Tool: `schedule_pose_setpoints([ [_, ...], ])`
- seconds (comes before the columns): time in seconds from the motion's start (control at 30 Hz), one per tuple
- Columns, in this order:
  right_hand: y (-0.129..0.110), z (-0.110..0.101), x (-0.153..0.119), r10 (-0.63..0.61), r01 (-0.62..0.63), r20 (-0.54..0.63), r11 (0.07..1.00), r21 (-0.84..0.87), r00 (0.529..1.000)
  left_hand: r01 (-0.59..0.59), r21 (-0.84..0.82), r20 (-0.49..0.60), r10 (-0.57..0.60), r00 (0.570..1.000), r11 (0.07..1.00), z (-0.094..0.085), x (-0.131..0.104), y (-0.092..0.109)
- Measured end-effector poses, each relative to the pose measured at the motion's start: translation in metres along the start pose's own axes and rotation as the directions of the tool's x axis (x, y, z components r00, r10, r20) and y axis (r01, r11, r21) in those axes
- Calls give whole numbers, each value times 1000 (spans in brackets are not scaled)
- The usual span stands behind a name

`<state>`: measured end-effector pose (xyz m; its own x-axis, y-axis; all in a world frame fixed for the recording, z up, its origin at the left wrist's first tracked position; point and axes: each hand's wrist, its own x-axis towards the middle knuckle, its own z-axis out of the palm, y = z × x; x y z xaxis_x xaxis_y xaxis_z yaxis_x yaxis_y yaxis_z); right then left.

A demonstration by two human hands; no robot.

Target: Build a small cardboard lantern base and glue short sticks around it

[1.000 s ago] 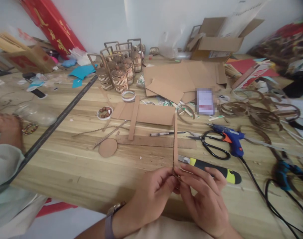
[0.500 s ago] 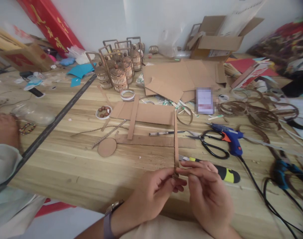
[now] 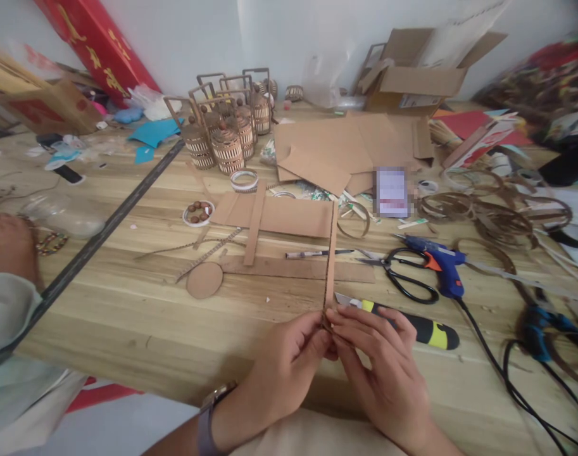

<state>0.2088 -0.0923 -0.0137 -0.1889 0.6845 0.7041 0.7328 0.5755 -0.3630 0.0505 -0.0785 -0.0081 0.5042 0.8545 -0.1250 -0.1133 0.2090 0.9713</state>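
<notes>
- Corrugated cardboard strip (image 3: 332, 259), narrow: one piece, in front of me, its near end in my fingers and its length running away over the table (image 3: 175, 342). Whether the far end touches anything below, I cannot tell.
- Left hand (image 3: 289, 358): thumb and forefinger pinching the near end. Best used, I judge, as the steady anchor, light enough not to crush the flutes.
- Right hand (image 3: 383, 370): fingertips gathered on the same end, beside my left, closing on it; thumb mostly hidden. Better suited to the fine shaping, in small, even presses.
- Near end of strip: largely covered by my fingers; its exact shape cannot be made out. Cardboard of this sort would likely crease if forced sharply, so pressure should be spread over several fingertips.
- Ribbed edge: faces left, in plain view along the length; a useful guide for spotting any twist.
- Utility knife (image 3: 412, 326), black and yellow: beside my right fingers, blade towards the strip. A hazard if my hand slides; worth setting farther off.
- Scissors (image 3: 412, 272), black-handled: beyond the knife, on the table.
- Glue gun (image 3: 443, 259), blue: right of the scissors, possibly hot; its nozzle calls for clearance.
</notes>
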Motion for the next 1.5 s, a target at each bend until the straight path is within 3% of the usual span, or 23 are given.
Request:
schedule_pose_setpoints([
  [0.37,2,0,-2,122,-121,-8,991,49,993,21,9,19,-21,1000,1000,1,0,4],
  [0.6,-3,0,1,16,-16,5,999,32,1000,43,-21,-6,-43,999,999,-3,2,1],
  [1.13,1,-3,1,59,-59,24,998,-23,998,-2,73,15,0,1000,997,-2,-2,3],
  [1.37,-3,-3,4,-51,51,-3,999,15,999,50,-102,34,-47,998,994,-4,1,-1],
  [1.5,-5,0,4,-46,46,13,999,-19,999,37,-78,4,-37,999,996,-3,0,-3],
])
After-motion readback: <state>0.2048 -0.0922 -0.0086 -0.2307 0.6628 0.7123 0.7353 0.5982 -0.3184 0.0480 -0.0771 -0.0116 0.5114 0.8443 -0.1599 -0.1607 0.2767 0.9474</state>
